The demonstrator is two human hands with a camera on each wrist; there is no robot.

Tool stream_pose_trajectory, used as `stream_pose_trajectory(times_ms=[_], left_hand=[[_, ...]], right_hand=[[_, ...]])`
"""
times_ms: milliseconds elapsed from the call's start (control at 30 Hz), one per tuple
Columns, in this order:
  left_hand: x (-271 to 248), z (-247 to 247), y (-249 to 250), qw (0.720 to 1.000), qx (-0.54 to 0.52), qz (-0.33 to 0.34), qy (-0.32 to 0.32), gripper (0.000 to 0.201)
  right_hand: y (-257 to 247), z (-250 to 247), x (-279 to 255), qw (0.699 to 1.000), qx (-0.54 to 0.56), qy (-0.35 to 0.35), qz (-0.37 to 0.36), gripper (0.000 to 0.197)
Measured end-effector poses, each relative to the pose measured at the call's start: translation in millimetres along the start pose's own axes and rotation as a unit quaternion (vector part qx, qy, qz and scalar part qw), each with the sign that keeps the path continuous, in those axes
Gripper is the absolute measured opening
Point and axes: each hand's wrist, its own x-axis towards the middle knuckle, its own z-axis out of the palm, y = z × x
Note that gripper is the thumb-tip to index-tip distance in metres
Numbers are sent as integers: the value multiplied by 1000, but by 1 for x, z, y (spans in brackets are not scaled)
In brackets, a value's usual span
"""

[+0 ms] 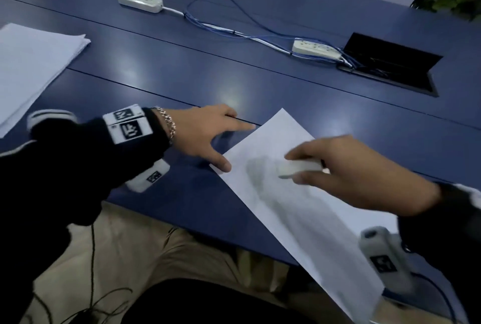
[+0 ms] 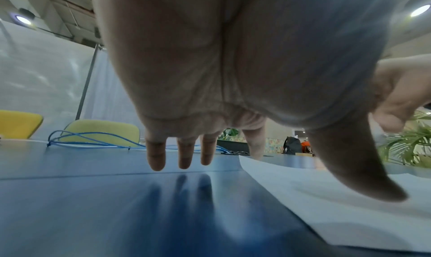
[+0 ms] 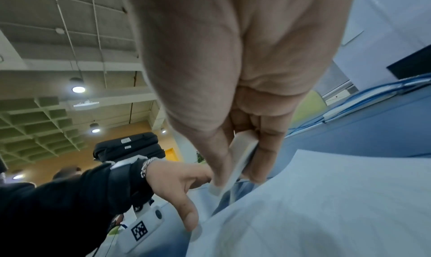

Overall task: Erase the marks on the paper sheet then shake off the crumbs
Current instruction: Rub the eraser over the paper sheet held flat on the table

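one paper sheet is lying slantwise on the blue table, its near end hanging past the table's front edge, its far corner pointing away; it is looking white and plain, with only a faint grey shadow across the middle, and any marks are too blurred to make out. two hands are working at it. the right hand is hovering over the sheet's middle, thumb and fingers pinching one white eraser, a flat block whose lower end is almost touching the sheet. the left hand is lying spread wide at the sheet's left edge, thumb tip pressing the edge, fingers straight on the table just beside it. left of the sheet and farther back one stack of white paper is resting. beyond the sheet two white power strips are lying, joined by blue cables, the nearer one sitting beside one open black cable hatch.
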Motion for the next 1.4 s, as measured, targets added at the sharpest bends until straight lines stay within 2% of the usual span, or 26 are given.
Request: stream_pose_trajectory(times_ms=[133,367,533,733,933,1133,1200,1300,1367,1400], left_hand=[[18,6,3,996,62,-12,-63,113],[25,13,1,991,77,-57,-89,120],[27,14,-1,990,83,-71,-89,123],[28,14,2,990,89,-69,-90,127],[28,13,3,986,102,-86,-97,124],[28,13,4,988,93,-80,-91,134],[28,12,5,987,103,-83,-96,129],[27,10,7,985,107,-92,-104,124],[26,9,7,984,109,-92,-104,124],[26,9,7,985,108,-90,-104,125]], right_hand=[[-8,15,48,999,-17,29,-13,32],[-8,32,81,998,-38,29,-50,36],[-7,38,86,997,-48,30,-46,40],[-19,35,74,990,-28,-86,-107,41],[-7,28,94,994,-73,37,-65,35],[-20,34,69,985,-39,-103,-135,36],[-13,31,81,989,-40,-67,-129,37],[2,24,102,994,-76,31,-78,33],[1,25,101,993,-79,39,-83,32],[-4,27,95,992,-75,16,-100,32]])
